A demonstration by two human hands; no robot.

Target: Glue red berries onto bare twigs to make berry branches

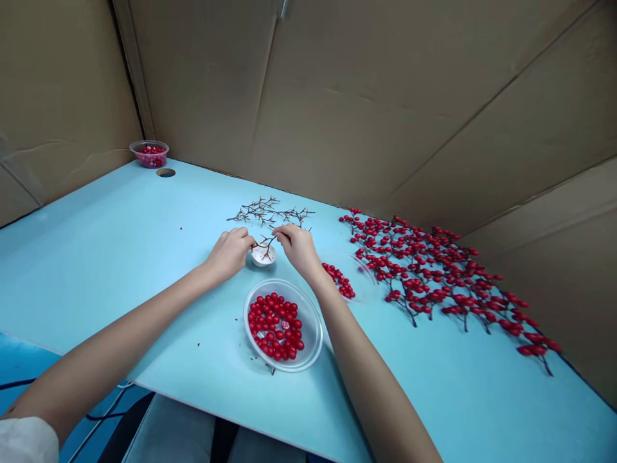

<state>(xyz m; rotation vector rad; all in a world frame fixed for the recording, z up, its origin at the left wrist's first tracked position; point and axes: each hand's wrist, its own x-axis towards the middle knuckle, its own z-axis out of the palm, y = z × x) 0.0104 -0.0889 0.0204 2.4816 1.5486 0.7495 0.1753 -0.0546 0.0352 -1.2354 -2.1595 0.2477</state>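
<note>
Between my two hands a bare brown artificial twig is held over a small white cup. My left hand is closed at the twig's left side, its fingertips pinched near the cup's rim. On the other side, my right hand pinches the twig's upper right end between thumb and fingers. Closer to me stands a clear plastic bowl with many loose red berries in it. Several bare twigs lie just beyond my hands.
Many red-berried branches cover the right side of the blue table. A shallow clear container with berries sits partly behind my right forearm. Another berry tub stands in the far left corner, near a round table hole. Cardboard walls enclose the back.
</note>
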